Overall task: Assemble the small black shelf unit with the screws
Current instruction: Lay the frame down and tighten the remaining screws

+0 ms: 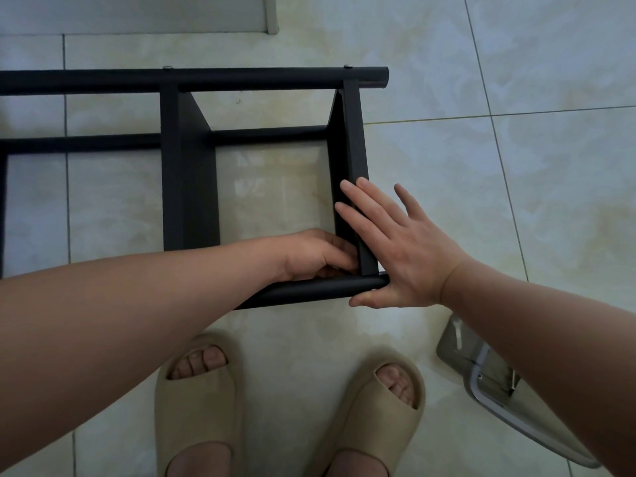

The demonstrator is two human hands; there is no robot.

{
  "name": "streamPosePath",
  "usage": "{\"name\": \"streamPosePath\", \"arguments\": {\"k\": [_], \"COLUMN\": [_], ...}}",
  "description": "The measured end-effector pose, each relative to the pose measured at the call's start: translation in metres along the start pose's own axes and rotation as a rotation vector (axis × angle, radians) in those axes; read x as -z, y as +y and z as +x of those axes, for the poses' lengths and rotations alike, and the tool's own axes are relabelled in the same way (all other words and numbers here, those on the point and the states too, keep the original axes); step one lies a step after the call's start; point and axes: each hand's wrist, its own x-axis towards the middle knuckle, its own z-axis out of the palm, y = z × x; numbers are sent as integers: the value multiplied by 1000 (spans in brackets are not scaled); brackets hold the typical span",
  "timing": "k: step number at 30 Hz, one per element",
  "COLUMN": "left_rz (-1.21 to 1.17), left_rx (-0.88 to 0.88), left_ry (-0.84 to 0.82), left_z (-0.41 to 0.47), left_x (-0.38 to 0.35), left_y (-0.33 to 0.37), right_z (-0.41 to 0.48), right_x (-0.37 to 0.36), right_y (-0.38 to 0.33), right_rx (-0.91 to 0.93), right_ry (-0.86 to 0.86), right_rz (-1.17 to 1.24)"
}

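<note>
The black shelf unit [192,187] lies on the tiled floor [481,201] just before me. My right hand [402,249] presses its end panel [354,139], fingers spread. My left hand [315,256] curls its fingers into the near corner; I cannot tell whether they pinch anything.

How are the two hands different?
The left hand has curled fingers, tucked inside the corner of the shelf. The right hand lies flat with straight, spread fingers. The left hand sits inside the frame, while the right hand rests on the end board and the tube's end. Both are at the same corner, by the near tube.
</note>
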Motion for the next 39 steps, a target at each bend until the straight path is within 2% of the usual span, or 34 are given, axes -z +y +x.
{"name": "streamPosePath", "arguments": {"k": [5, 10, 13, 24, 37, 39], "left_rz": [-70, 135, 179, -8, -121, -64], "left_rx": [15, 26, 21, -25, 2, 10], "left_ry": [-63, 82, 101, 47, -13, 13], "left_z": [-1, -3, -4, 0, 1, 0], "left_x": [-3, -6, -5, -3, -5, -7], "left_y": [2, 5, 5, 2, 2, 3], "right_z": [0, 0, 0, 0, 0, 0], "right_x": [0, 1, 2, 1, 2, 3], "right_y": [-1, -1, -1, -1, -1, -1], "right_rx": [1, -1, -4, -2, -6, -5], "right_ry": [6, -8, -7, 0, -6, -4], "right_rz": [-5, 2, 0, 9, 16, 14]}}
